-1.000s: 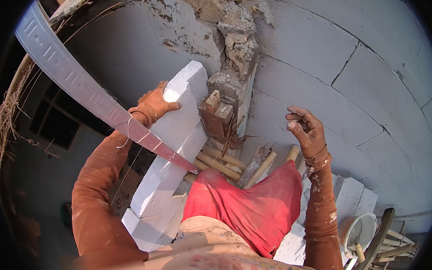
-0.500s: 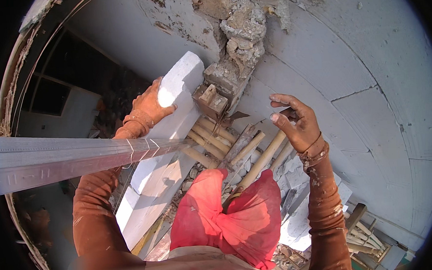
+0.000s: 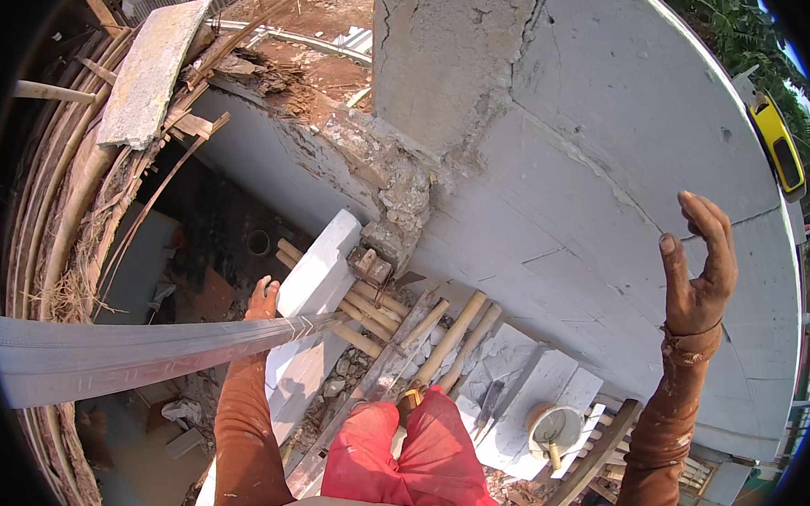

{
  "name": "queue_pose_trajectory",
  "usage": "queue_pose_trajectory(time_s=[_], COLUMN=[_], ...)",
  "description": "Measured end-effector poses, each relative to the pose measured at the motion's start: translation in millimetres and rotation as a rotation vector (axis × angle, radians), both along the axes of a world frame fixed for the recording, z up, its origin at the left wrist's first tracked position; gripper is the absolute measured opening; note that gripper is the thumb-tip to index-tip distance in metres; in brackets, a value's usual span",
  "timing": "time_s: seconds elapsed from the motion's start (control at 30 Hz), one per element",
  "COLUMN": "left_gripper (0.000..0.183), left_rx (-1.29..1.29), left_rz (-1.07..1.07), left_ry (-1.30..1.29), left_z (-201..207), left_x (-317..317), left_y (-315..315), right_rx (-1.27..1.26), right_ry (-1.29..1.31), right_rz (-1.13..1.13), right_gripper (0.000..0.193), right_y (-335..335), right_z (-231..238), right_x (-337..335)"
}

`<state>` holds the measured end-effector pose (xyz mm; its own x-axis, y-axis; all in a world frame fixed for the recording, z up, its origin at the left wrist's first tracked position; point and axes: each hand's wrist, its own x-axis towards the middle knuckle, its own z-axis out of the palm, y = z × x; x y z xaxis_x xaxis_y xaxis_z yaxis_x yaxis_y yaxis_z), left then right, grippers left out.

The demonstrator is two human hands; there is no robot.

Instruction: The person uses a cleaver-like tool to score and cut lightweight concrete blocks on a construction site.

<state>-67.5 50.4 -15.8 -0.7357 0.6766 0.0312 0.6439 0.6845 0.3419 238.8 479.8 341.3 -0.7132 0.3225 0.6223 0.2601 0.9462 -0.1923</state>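
gripping metal straightedge (image 3: 154, 353), left hand (image 3: 261, 302)

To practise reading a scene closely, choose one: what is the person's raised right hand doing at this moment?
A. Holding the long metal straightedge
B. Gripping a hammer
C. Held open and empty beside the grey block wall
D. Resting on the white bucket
C: the right hand is lifted with fingers spread, holding nothing, beside the grey block wall.
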Motion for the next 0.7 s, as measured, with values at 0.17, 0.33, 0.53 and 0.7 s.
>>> queue_pose_trajectory(time_s=[0.17,0.33,0.53,0.7], left_gripper=[0.03,0.022,0.027,0.031], left_rx=[0.223,-0.054,0.057,0.351], left_rz=[0.795,0.897,0.621,0.527], left_ry=[-0.285,-0.712,-0.89,-0.994], left_z=[-85,-19,-29,-21], left_x=[31,172,201,187], left_y=[-115,-129,-39,25], right_rx=[0.308,0.221,0.246,0.463], right_ry=[0.012,0.046,-0.041,0.017], right_rz=[-0.181,0.091,-0.201,-0.228], right_gripper=[0.038,0.038,0.064,0.069], right_y=[33,7,27,48], right_z=[75,108,96,44], right_x=[-4,-7,-69,-83])
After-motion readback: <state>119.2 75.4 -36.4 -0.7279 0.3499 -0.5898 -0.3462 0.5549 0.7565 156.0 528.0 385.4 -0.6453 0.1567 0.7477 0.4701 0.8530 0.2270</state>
